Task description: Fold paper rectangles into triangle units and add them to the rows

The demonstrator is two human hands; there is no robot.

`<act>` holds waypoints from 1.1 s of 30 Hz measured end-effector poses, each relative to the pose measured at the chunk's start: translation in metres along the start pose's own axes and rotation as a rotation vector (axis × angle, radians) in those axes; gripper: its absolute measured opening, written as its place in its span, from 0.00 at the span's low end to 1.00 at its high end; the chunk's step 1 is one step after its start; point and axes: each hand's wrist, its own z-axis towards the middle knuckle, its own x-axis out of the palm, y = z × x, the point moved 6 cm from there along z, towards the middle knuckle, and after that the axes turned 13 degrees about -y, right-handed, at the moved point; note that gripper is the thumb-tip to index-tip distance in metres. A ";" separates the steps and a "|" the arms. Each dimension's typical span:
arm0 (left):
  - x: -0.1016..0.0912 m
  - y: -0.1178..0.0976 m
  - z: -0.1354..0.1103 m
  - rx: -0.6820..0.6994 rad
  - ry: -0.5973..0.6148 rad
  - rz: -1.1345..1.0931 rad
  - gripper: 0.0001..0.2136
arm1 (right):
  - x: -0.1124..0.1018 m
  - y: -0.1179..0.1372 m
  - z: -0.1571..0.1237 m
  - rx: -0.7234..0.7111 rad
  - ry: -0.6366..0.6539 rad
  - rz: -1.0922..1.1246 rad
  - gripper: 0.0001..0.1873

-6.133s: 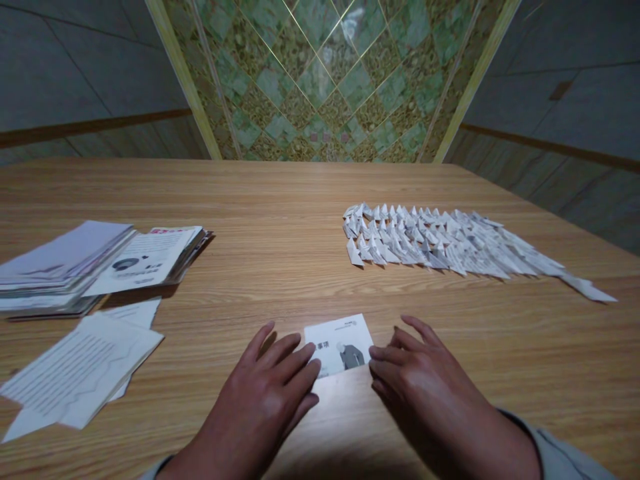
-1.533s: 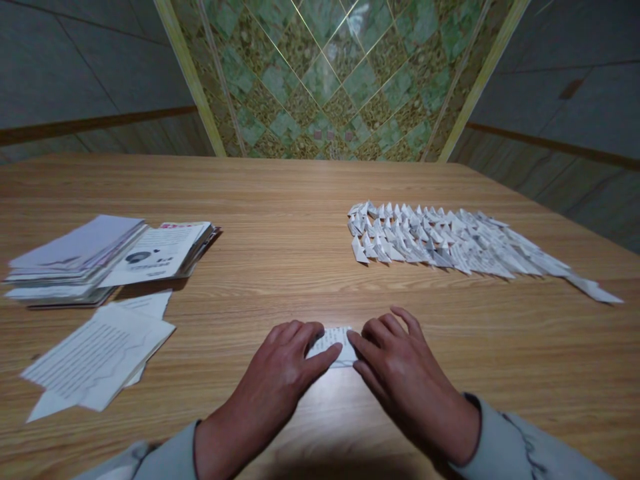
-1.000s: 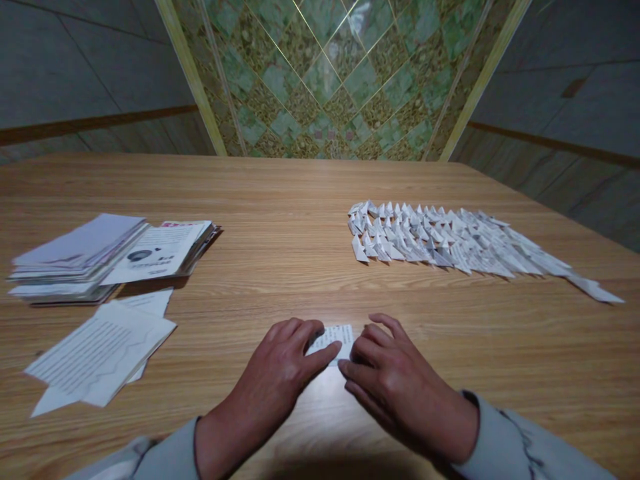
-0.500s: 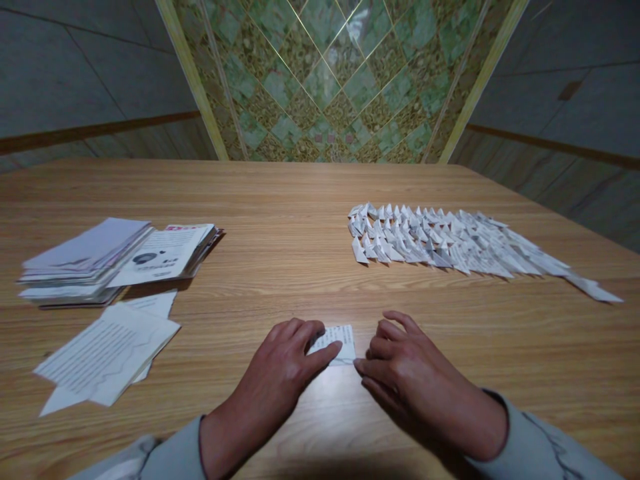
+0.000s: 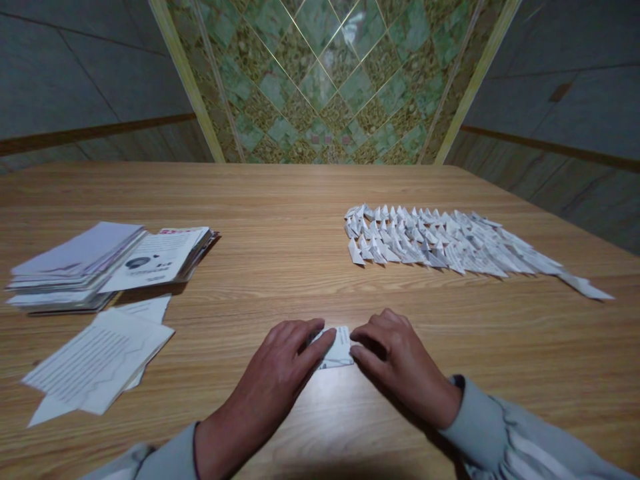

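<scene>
At three o'clock of the paper [image 5: 341,349], the right hand [image 5: 404,360] opens wider; the left hand [image 5: 273,370] pins the paper, seemingly steadying it.

A wood-grain desk [image 5: 270,247] stretches toward a wall of green and brown diamond tiles [image 5: 317,87], glossy with reflected light, between dim grey side walls [image 5: 65,80].

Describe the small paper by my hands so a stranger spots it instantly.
On the wood-grain table, find the left hand and right hand. Between them lies a small, pale printed paper, partly covered by the left hand. Unlike the loose sheets at the left or the pointed folded papers farther back on the right, it sits alone between the hands.
</scene>
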 end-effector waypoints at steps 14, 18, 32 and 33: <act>-0.003 -0.002 0.004 -0.040 0.056 -0.198 0.24 | 0.010 0.008 -0.006 0.060 0.047 0.193 0.24; -0.007 -0.008 0.009 -0.004 0.009 -0.201 0.23 | 0.010 0.011 -0.006 0.030 0.066 0.228 0.28; -0.019 -0.012 0.012 0.028 -0.065 -0.283 0.10 | 0.005 0.021 -0.007 -0.207 0.106 0.168 0.19; -0.019 -0.010 0.012 0.021 -0.056 -0.255 0.10 | 0.005 0.020 -0.007 -0.206 0.109 0.154 0.18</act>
